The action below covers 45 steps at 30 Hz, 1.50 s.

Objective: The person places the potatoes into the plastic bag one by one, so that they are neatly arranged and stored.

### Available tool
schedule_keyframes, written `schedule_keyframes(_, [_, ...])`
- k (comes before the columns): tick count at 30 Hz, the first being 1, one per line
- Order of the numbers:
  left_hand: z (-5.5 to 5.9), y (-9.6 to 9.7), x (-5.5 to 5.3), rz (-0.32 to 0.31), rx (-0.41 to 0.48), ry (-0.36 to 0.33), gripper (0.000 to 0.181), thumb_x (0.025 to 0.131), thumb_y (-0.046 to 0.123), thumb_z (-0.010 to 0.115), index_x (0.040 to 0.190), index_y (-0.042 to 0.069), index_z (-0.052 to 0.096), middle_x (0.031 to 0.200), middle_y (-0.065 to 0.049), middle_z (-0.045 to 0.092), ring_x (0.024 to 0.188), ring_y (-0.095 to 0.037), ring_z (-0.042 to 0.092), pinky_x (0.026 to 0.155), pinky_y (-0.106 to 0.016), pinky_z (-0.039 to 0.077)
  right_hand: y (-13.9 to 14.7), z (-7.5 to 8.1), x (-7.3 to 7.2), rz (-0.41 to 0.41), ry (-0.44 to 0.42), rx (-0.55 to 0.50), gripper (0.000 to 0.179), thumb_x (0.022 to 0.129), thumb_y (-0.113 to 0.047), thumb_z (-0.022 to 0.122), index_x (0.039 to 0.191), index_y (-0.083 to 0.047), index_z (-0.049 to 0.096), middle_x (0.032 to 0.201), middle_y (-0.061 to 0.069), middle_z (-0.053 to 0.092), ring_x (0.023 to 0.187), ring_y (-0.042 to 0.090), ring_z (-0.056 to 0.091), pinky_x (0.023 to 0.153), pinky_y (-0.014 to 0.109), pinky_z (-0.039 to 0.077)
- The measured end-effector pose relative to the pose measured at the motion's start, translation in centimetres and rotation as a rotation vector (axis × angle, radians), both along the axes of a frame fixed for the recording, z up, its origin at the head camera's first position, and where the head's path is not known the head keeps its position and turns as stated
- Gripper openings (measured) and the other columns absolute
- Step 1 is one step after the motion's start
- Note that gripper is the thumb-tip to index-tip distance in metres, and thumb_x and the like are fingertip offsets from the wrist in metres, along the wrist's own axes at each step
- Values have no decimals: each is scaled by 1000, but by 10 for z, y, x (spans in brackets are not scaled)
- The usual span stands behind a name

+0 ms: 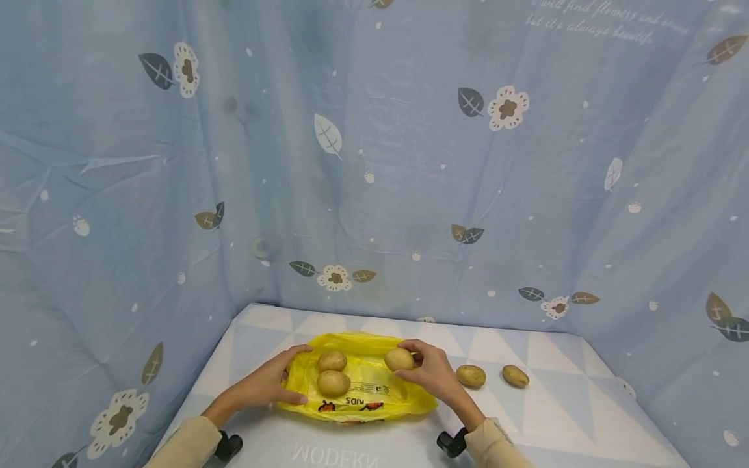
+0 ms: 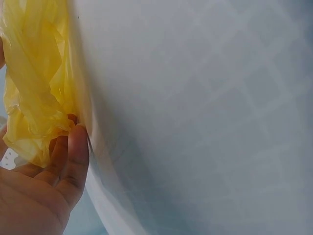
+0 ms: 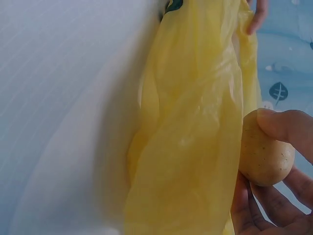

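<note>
A yellow plastic bag [image 1: 404, 404] lies spread on the table with its mouth facing up. Two potatoes [image 1: 333, 383] rest side by side in its left half. My right hand [image 1: 432, 372] holds another potato [image 1: 399, 360] over the bag's right end; in the right wrist view, thumb and fingers wrap this smooth, pale-brown potato [image 3: 266, 149] just beside the yellow plastic. At the opposite end, my left hand [image 1: 266, 380] grips the bag, its thumb over the front edge. The left wrist view shows fingers [image 2: 73, 169] bent under the crumpled plastic [image 2: 36, 83].
To the right of the bag, one potato [image 1: 471, 376] lies near my right wrist and a smaller potato [image 1: 515, 376] farther right. The table [image 1: 562, 403] has a pale triangle pattern. A blue curtain [image 1: 398, 195] with leaf and flower prints hangs behind it and along the sides.
</note>
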<state>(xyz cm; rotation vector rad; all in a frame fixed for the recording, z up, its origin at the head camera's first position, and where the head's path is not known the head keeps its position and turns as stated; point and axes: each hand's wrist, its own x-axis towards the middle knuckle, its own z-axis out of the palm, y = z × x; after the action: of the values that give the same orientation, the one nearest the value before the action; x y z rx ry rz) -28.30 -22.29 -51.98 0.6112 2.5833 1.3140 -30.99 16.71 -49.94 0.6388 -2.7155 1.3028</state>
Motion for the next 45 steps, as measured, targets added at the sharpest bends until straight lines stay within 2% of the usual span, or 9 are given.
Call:
schedule_keyframes(9, [4,-1,0,-1,-7,7,98,78,31,92,156,13,37,160,-20,36,145,-43,35,112,-66,34,-17,-2,-6,41,10,3,50,83,-26,89,127,-14,69,119,3,71,91,14,66,78,28,57])
schedule_keyframes(26, [3,0,-2,-29,12,4,98,79,29,92,157,10,36,161,-20,35,145,-42,34,110,-63,38,-39,-10,-15,26,-39,25,50,83,-22,89,127,-16,69,121,1,69,96,15,64,86,35,57])
schedule_keyframes(45, [2,0,-1,-35,1,15,97,79,29,91,157,9,36,159,-21,37,143,-43,37,107,-62,42,-57,-16,-23,29,-51,49,49,81,-16,89,125,-11,69,120,5,69,97,19,64,86,40,57])
